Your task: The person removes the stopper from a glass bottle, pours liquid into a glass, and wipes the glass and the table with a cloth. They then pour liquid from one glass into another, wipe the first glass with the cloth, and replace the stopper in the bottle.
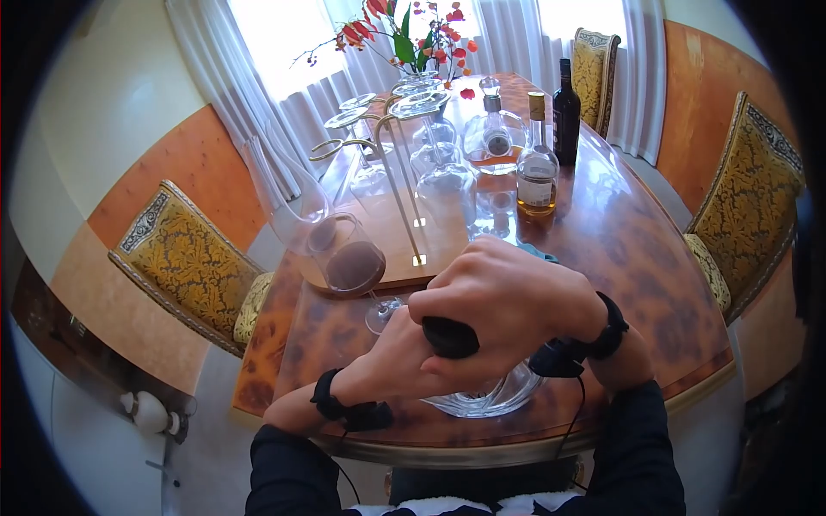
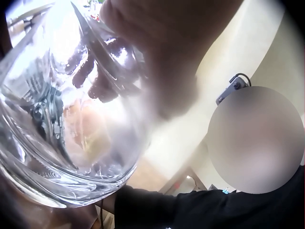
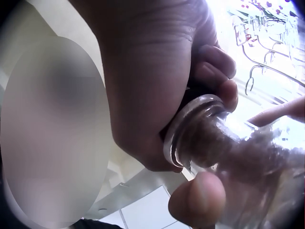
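A clear glass vessel with a ribbed base (image 1: 486, 406) stands at the near table edge, largely covered by the hands in the head view; its thick body (image 2: 57, 138) fills the left of the left wrist view. My left hand (image 1: 391, 357) grips it near the neck, its thumb (image 3: 198, 200) below the rim (image 3: 174, 143) in the right wrist view. Over the mouth, my right hand (image 1: 516, 301) has its fingers (image 3: 214, 74) curled round a black, rounded piece (image 1: 450, 337). Whether that piece touches the rim is hidden.
Left of the hands are a glass of dark contents (image 1: 354, 265) and a tall clear decanter (image 1: 288, 202). Behind stand a wooden rack (image 1: 387, 215) with hanging glasses, an amber bottle (image 1: 538, 185), a round bottle (image 1: 496, 138), a dark bottle (image 1: 565, 116) and red flowers (image 1: 404, 39).
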Demonstrator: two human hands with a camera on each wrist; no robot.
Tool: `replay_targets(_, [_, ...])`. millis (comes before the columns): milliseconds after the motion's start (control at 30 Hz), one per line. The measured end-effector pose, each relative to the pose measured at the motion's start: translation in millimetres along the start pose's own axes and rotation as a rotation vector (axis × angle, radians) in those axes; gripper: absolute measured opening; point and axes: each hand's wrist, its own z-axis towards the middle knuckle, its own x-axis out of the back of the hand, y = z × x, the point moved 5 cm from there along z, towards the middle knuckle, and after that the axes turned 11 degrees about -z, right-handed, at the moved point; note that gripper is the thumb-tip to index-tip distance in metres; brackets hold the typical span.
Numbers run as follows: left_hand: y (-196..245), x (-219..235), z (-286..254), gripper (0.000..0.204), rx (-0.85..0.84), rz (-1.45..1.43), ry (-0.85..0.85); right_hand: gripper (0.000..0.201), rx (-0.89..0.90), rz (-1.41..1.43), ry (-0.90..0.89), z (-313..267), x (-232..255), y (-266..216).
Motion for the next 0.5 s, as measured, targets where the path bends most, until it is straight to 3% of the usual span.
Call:
replay_targets(333, [7,-4,4,0.034,0.032,0.020,0.038,0.038,-0.048,0.316,-0.116,3,-6,20])
replay_targets(433, [2,-3,5,0.033,0.031,0.032,0.046,0.036,0.047,0.272,-0.085,0,-5,17])
replay_targets(500, [-12,-3,1,0.033,-0.005,0.040,0.034,0.038,0.042,-0.176,-0.038,-2,6,1])
